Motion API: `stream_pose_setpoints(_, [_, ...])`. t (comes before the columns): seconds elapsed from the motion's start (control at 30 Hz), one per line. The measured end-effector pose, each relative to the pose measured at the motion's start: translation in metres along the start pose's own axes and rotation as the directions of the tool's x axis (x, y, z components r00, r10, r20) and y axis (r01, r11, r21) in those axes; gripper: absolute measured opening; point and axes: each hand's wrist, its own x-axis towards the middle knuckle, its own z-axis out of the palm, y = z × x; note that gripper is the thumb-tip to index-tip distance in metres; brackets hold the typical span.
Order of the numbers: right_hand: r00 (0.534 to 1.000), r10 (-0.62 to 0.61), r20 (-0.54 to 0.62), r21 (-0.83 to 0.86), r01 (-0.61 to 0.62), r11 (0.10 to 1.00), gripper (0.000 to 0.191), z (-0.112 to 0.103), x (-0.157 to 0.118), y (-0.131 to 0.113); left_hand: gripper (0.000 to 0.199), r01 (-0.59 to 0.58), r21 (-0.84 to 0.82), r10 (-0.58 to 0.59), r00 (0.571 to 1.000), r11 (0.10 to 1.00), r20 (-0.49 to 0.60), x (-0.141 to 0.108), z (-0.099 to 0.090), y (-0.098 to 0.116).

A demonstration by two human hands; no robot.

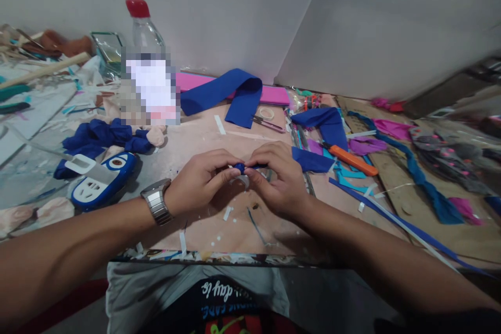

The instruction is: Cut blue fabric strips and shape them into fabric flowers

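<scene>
Near the middle of the table, my left hand (199,177), with a metal watch on its wrist, pinches a small bunched piece of blue fabric (239,168) between thumb and forefinger. My right hand (279,177) is closed on the same piece from the other side, fingertips almost meeting the left ones. A pale curved strip (245,181) shows just under the fingertips; whether it is joined to the fabric I cannot tell. Most of the blue piece is hidden by my fingers. Beyond the hands lies a wide blue fabric strip (245,99), folded over itself.
To the left are a blue and white device (104,180), gathered blue fabric (102,135) and a red-capped bottle (146,34). Scissors (268,124) and a tape roll (266,113) lie ahead. An orange-handled cutter (352,160) and fabric scraps are at right. The table's front edge is close.
</scene>
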Motion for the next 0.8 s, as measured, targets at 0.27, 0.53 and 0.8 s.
stream_pose_setpoints(0.27, [1.000, 0.023, 0.016, 0.012, -0.023, 1.000, 0.007, -0.0002, -0.0008, -0.0023, 0.020, 0.024, -0.008, -0.024, 1.000, 1.000, 0.011, -0.0026, 0.0011, 0.0006])
stream_pose_setpoints(0.53, [0.999, 0.042, 0.022, 0.025, -0.042, 0.999, 0.006, -0.0002, -0.0006, -0.0047, 0.021, 0.024, 0.030, -0.024, 1.000, 0.999, -0.002, -0.0021, 0.0020, 0.0024])
stream_pose_setpoints(0.8, [0.999, 0.039, 0.012, 0.008, -0.039, 0.999, 0.008, 0.0005, -0.0015, -0.0026, 0.024, -0.033, 0.047, 0.034, 0.999, 0.998, -0.020, -0.0015, 0.0027, 0.0029])
